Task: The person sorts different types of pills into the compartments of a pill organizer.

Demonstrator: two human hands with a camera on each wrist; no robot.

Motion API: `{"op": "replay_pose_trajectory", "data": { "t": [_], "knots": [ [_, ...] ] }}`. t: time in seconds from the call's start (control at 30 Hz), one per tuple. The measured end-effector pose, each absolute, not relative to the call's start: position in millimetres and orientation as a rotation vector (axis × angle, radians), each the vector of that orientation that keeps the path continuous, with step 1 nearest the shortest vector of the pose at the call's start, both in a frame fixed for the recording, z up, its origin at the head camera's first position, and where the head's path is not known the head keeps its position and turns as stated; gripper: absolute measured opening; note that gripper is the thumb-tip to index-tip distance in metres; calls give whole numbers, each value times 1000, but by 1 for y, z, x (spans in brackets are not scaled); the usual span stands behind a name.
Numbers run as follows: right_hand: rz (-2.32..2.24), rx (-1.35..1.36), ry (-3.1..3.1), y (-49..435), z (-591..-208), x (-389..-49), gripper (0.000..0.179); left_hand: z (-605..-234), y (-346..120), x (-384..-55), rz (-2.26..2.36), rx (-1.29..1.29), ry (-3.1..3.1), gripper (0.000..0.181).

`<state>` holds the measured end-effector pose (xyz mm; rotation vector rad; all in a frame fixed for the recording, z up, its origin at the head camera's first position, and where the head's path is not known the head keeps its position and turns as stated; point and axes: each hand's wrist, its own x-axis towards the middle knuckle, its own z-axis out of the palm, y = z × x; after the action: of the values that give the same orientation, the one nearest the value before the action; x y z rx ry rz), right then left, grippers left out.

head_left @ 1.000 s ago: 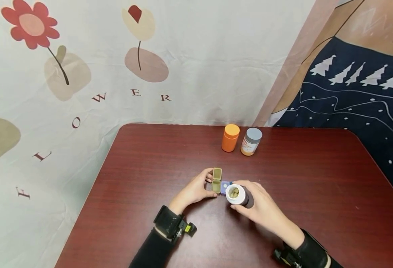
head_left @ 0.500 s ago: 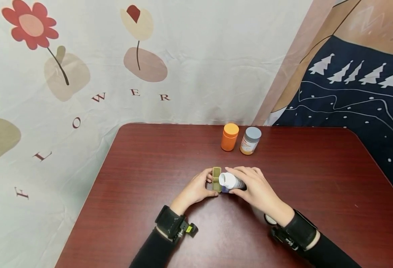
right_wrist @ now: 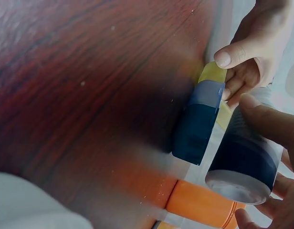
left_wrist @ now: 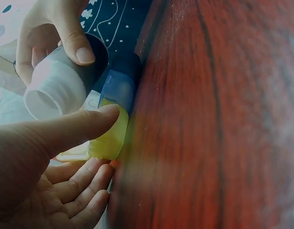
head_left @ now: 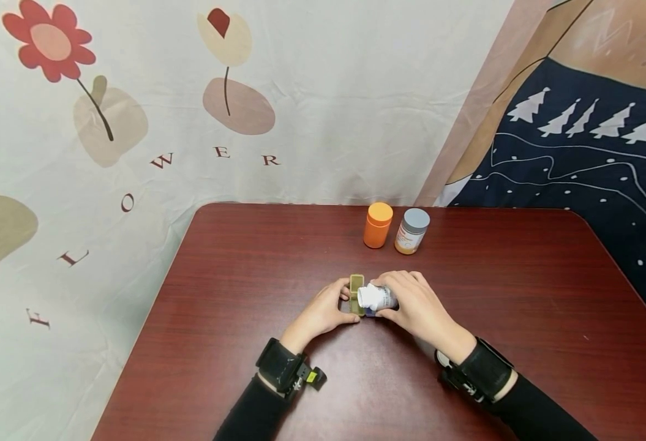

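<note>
A small pill organizer stands on the table, its yellow-green lid (head_left: 357, 283) raised. My left hand (head_left: 323, 311) holds its yellow-green end between thumb and fingers. The left wrist view shows a blue compartment (left_wrist: 117, 90) beyond my thumb, and a dark teal compartment (right_wrist: 194, 136) is at the other end in the right wrist view. In my right hand (head_left: 419, 309) I grip an uncapped white pill bottle (head_left: 375, 298) with a dark base. It is tipped over the organizer, mouth toward the left, and covers part of it. Its contents are hidden from these angles.
An orange bottle (head_left: 378, 226) and a grey-capped bottle (head_left: 411, 231) stand at the table's far edge. A pale round object (head_left: 443, 359), partly hidden, lies by my right wrist. Printed cloth (head_left: 328, 122) hangs behind the brown table (head_left: 234, 257).
My right hand has moved up and left, tipping the pill bottle from mouth-up to nearly sideways over the organizer. My left hand has stayed in place, holding the organizer.
</note>
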<state>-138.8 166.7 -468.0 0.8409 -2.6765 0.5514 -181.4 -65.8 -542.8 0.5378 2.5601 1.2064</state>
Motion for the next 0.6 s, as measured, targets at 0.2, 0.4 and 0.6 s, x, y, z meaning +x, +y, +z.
{"op": "replay_pose_trajectory", "data": {
  "t": [0.2, 0.4, 0.6],
  "knots": [
    [461, 854, -2676, 164, -467, -139, 59, -541, -65, -180, 1214, 537, 2554, 78],
    [382, 885, -2624, 162, -469, -140, 59, -539, -65, -180, 1224, 521, 2537, 78],
    [323, 920, -2578, 163, -469, -141, 60, -532, -66, -177, 1194, 547, 2551, 77]
  ]
}}
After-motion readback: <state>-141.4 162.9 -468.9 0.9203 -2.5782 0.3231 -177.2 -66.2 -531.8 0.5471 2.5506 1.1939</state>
